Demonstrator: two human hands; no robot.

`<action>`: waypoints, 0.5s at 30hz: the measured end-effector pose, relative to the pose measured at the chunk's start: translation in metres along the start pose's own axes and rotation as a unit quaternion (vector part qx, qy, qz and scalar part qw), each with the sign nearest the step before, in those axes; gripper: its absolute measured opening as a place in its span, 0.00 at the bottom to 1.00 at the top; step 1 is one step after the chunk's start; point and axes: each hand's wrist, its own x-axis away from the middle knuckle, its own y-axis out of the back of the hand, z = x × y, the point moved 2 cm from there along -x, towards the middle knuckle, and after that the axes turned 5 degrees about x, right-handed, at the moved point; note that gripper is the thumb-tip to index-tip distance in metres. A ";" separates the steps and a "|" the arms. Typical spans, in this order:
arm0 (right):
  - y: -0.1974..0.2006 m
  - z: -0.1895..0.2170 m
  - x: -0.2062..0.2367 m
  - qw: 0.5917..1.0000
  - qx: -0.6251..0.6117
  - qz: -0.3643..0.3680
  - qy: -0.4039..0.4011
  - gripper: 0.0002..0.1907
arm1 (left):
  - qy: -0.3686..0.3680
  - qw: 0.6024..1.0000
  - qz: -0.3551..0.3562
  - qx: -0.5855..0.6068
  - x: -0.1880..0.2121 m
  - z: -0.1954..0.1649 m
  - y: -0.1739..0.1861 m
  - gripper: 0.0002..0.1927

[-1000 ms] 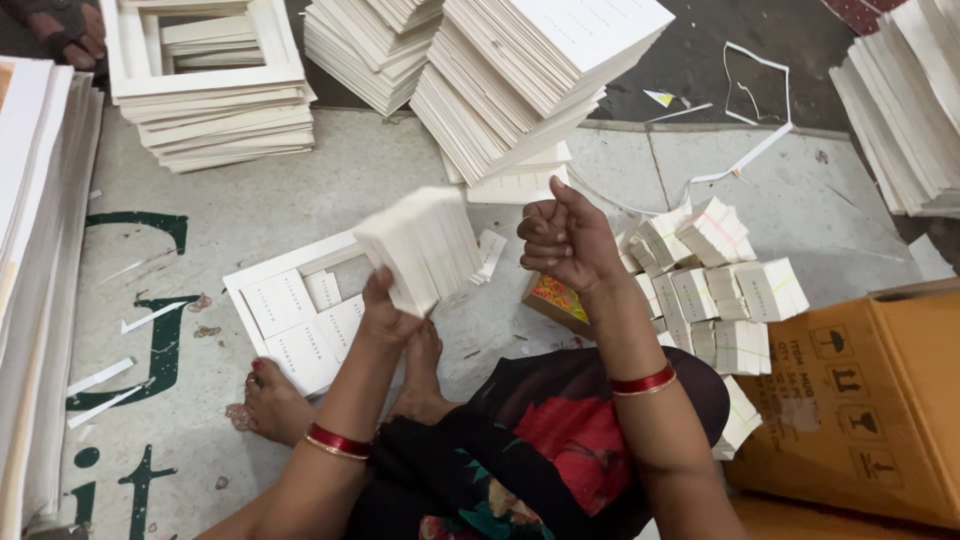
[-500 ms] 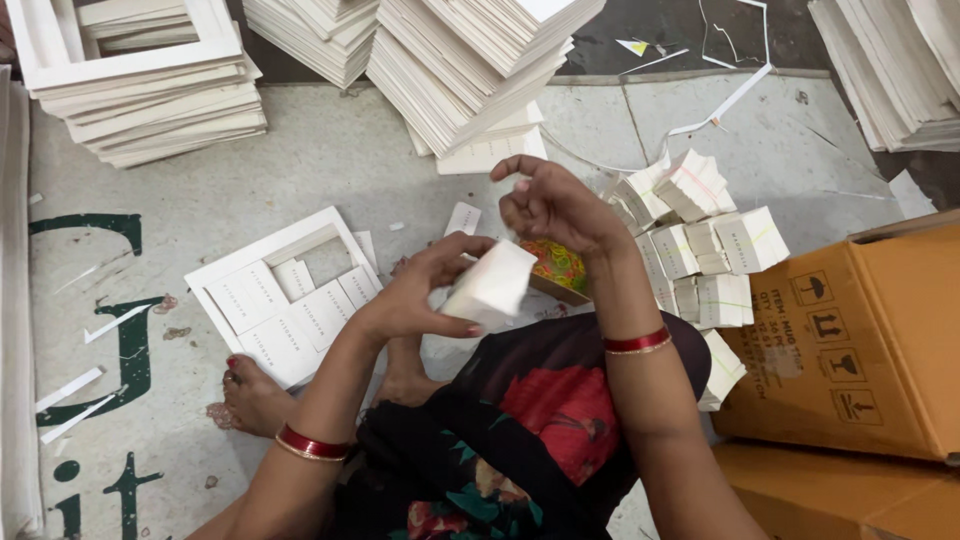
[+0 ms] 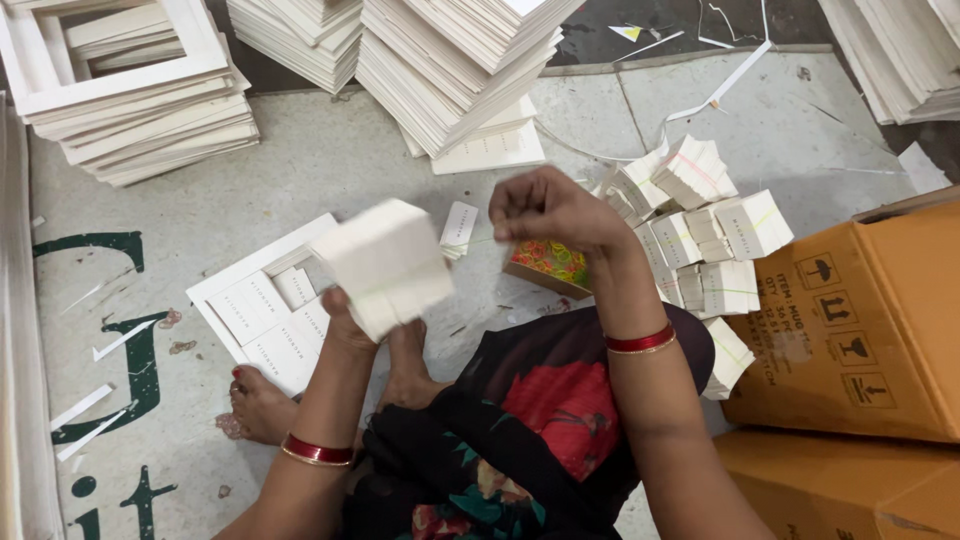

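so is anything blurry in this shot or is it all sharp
Head view: the white card bundle in the left hand is smeared by motion blur; the right hand is slightly soft; the card stacks and cardboard box are sharp, in even light without glare.

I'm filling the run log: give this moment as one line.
left hand: holds white card bundle | right hand: fingers pinched, raised above colourful small box | bundled card pile: right | cardboard carton: far right
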 end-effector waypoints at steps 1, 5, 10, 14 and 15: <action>0.002 -0.002 -0.003 0.998 0.000 -0.055 0.004 0.05 | 0.018 0.999 0.007 -0.035 0.000 0.001 -0.006 0.60; 0.002 -0.013 -0.011 0.996 0.016 -0.081 -0.026 0.06 | 0.055 0.972 0.069 -0.218 -0.010 -0.001 -0.040 0.59; -0.003 -0.032 -0.020 0.984 0.156 -0.073 -0.036 0.06 | 0.170 0.879 0.102 -0.434 -0.025 -0.012 -0.080 0.54; 0.001 -0.041 -0.025 0.970 0.220 -0.091 -0.048 0.03 | 0.109 0.737 0.055 -0.665 -0.031 -0.001 -0.102 0.50; 0.001 -0.041 -0.026 0.975 0.206 -0.075 -0.036 0.03 | 0.095 0.690 0.035 -0.716 -0.032 0.004 -0.106 0.50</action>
